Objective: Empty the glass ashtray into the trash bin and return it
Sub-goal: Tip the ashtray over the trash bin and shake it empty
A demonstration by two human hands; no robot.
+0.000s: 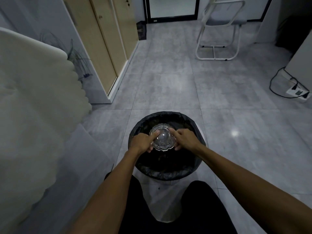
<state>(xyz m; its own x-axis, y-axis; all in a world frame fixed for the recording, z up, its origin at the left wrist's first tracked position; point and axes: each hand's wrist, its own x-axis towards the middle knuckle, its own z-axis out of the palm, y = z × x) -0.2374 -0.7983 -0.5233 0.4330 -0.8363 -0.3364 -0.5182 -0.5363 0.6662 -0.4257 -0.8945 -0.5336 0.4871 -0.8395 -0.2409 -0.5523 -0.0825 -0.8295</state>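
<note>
The clear glass ashtray [163, 139], with a scalloped rim, is turned upside down over the mouth of the trash bin [199, 159]. The bin is white and lined with a black bag; it stands on the floor right in front of me. My left hand [143, 141] grips the ashtray's left side, with a finger across its base. My right hand [184, 138] grips its right side. Both hands hold it above the bag's opening. The inside of the bin is too dark to make out any contents.
A cream cushioned seat [33, 98] fills the left. Wooden cabinet doors [108, 48] stand at the back left. A white folding chair [219, 31] is at the back, and a power strip with cables [297, 92] lies on the grey tiled floor at the right.
</note>
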